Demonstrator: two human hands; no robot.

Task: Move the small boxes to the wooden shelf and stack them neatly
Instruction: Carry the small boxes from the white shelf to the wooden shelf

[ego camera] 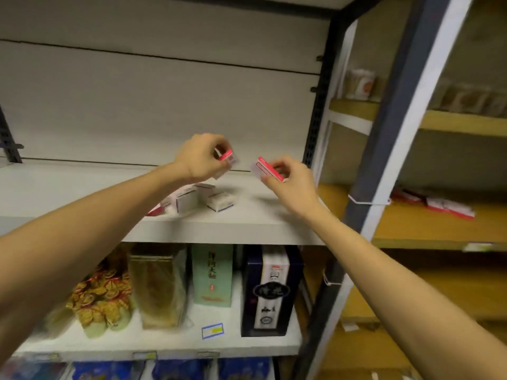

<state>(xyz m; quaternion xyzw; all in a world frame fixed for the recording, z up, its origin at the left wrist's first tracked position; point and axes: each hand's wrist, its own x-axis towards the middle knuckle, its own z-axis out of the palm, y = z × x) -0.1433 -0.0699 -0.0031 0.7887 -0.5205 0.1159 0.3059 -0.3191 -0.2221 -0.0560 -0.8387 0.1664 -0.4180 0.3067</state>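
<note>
My left hand (201,157) pinches a small red-and-white box (227,157) above the white metal shelf (82,187). My right hand (290,179) pinches another small red-and-white box (267,168) a little to the right, also lifted off the shelf. Below my left hand, several small white boxes (192,200) lie loose on the white shelf, partly hidden by my left forearm. To the right, the wooden shelf (411,223) carries a few red-and-white boxes (439,205) lying flat in a loose row.
A dark upright post (384,149) with a white frame separates the two shelf units. Tall gift boxes (270,292) and packaged goods (101,294) fill the level below. More wooden levels above hold blurred jars (359,85).
</note>
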